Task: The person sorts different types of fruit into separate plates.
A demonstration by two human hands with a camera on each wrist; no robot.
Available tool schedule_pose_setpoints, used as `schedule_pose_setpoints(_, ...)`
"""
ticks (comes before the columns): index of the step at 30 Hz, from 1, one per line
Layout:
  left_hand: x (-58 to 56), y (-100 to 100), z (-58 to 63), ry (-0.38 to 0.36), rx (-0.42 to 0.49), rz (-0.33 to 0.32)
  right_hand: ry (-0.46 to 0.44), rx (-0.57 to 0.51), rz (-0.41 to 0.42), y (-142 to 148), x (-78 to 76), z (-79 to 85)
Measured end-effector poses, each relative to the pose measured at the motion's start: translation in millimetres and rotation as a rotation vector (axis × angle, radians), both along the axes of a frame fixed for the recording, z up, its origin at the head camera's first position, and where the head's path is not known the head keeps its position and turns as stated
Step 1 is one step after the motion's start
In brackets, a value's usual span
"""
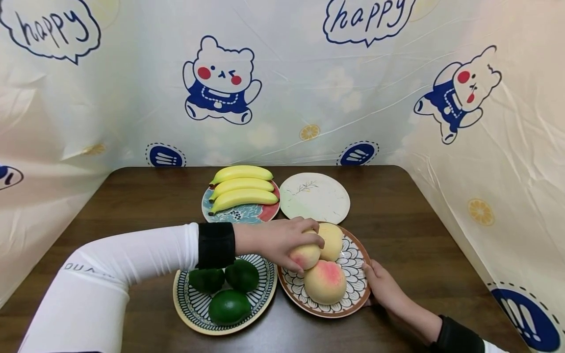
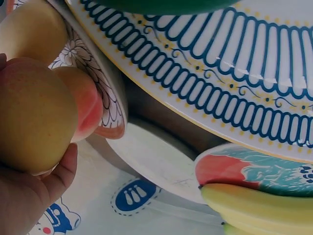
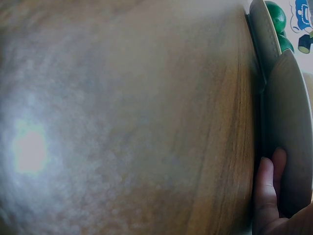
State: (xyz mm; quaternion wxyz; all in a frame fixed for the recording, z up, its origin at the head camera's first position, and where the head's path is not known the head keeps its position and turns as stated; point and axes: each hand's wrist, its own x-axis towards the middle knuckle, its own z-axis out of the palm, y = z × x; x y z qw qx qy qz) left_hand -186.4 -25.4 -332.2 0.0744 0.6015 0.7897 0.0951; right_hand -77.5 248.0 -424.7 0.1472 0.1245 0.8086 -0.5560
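My left hand (image 1: 280, 240) grips a peach (image 1: 304, 256) over the brown-rimmed plate (image 1: 289, 291) in the head view, fingers curled over its top. In the left wrist view that peach fills the left side, with the thumb under it. Two more peaches lie on the plate: a yellowish one (image 1: 332, 241) behind and a pink-topped one (image 1: 325, 283) in front. My right hand (image 1: 386, 287) holds the plate's right rim, thumb at the edge. Some of its fingers (image 3: 266, 186) show against the plate's underside (image 3: 288, 132) in the right wrist view.
A blue-patterned plate (image 1: 183, 309) with green avocados (image 1: 229, 307) lies under my left forearm. Farther back, three bananas (image 1: 243, 185) rest on a colourful plate (image 1: 247, 214), beside a white plate (image 1: 315, 198) with a leaf print. A printed curtain (image 1: 282, 78) surrounds the brown table (image 1: 415, 245).
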Motion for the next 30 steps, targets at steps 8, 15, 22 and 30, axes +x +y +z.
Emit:
schedule_pose_setpoints(8, -4.3, -3, -7.5, -0.049, -0.023, 0.039, -0.01, 0.001, 0.0, 0, -0.7, 1.6)
schedule_pose_setpoints(15, -5.4, -3, -14.9, -0.095, -0.071, 0.063, -0.016, -0.004, 0.006, 1, -2.0, 0.9)
schedule_pose_setpoints(22, -8.4, -2, -18.6, -0.139, -0.079, 0.072, -0.015, 0.017, 0.0, -1, -2.8, 1.7)
schedule_pose_setpoints(30, -10.1, 2, -24.6, -0.187, -0.078, 0.06, -0.005, 0.022, -0.006, -1, -2.8, 1.5)
